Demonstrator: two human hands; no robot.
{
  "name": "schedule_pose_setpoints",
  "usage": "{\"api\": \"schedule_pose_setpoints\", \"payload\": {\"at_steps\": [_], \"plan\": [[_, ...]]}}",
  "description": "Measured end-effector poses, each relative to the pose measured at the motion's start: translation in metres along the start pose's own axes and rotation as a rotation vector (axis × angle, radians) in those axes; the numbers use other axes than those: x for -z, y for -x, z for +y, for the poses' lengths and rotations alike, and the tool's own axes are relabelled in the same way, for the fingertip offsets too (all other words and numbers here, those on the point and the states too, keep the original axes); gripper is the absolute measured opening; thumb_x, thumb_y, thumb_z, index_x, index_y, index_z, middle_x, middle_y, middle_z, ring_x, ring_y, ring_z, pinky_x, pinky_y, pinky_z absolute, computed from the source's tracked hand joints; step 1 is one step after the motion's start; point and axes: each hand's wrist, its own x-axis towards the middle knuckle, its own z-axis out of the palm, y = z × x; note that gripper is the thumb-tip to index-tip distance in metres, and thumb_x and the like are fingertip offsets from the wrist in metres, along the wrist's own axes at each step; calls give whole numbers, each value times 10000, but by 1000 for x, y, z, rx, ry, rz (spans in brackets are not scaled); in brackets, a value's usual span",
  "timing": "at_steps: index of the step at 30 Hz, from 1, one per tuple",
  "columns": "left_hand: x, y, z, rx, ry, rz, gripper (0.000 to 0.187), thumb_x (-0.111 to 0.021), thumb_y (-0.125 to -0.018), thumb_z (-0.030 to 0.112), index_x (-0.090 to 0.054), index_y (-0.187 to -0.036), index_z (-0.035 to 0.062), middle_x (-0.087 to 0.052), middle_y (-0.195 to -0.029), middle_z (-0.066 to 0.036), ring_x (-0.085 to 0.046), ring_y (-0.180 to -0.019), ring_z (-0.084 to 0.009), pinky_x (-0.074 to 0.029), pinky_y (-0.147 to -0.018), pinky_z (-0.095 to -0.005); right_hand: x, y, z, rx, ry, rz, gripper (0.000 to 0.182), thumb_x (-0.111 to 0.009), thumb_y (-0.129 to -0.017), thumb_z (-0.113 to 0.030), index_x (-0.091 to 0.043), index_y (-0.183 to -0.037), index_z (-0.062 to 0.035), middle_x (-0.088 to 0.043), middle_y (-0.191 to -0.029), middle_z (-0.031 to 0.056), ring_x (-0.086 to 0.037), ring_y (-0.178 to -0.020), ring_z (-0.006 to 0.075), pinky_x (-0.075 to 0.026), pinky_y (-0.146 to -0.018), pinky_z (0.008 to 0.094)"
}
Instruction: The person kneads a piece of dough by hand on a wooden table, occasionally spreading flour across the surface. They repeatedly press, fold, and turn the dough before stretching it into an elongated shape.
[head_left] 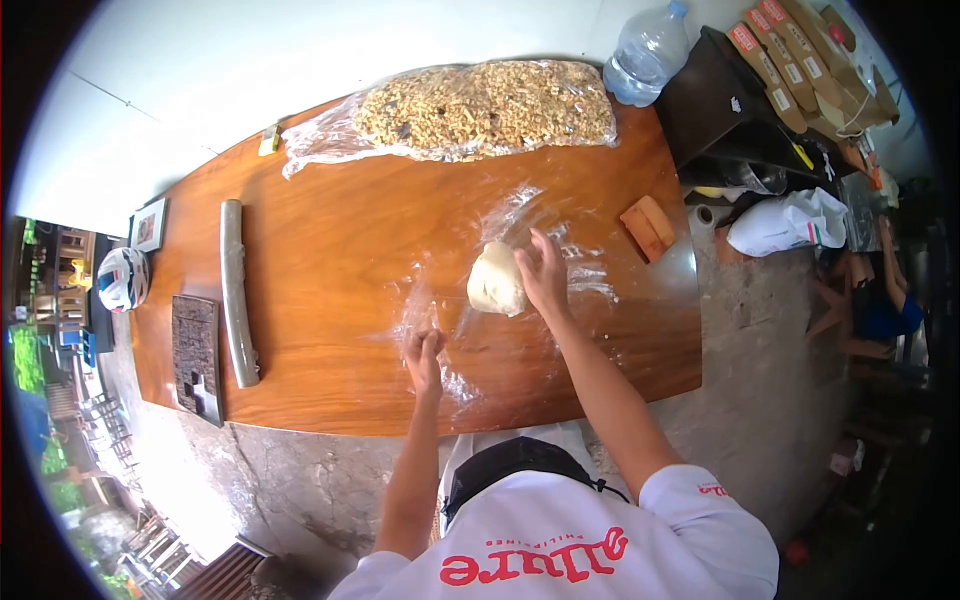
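Grip half-open: right hand (545, 280) against dough (494, 279); left hand (425, 358) curled, apart, contents unclear. Handling stage, seemingly; 2-handed hold needs left hand nearer.

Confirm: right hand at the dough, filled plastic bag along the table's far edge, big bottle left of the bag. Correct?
No, one thing is off: the big bottle is right of the filled plastic bag, not left, per the head view. The rest stands: right hand at the dough, bag along the far edge of the table.

White T-shirt (590, 530), red lettering
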Motion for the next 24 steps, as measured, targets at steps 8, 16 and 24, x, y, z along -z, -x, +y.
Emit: {"api": "schedule_pose_setpoints", "payload": {"at_steps": [8,16,24], "plan": [[10,29,0,37,-51,-130,232,-646,-978,198,-679,-1058,-17,-711,-926,-72,-662,-870,-151,-519,-804,-291,-32,56,-16,436,495,-286,563,-703,-901,-294,-535,-1414,-135,-458,-1492,191,-454,-1373,414,-406,-1106,551],[-27,77,-16,-403,-442,-345,601,-632,-974,253,-433,-1479,-5,-496,-1411,-235,-519,-1274,-359,-433,-1051,-441,28,244,13,466,252,-141,424,-716,-828,-114,-584,-1229,-84,-510,-1349,203,-502,-1280,431,-415,-1067,539],[-21,101,-27,-303,-487,-525,488,-656,-941,259,-582,-1339,-15,-543,-1261,-250,-555,-1094,-385,-451,-946,-460,5,235,3,219,248,117,496,-551,-985,-280,-504,-1410,-30,-431,-1473,261,-388,-1385,489,-302,-1139,579]]}}
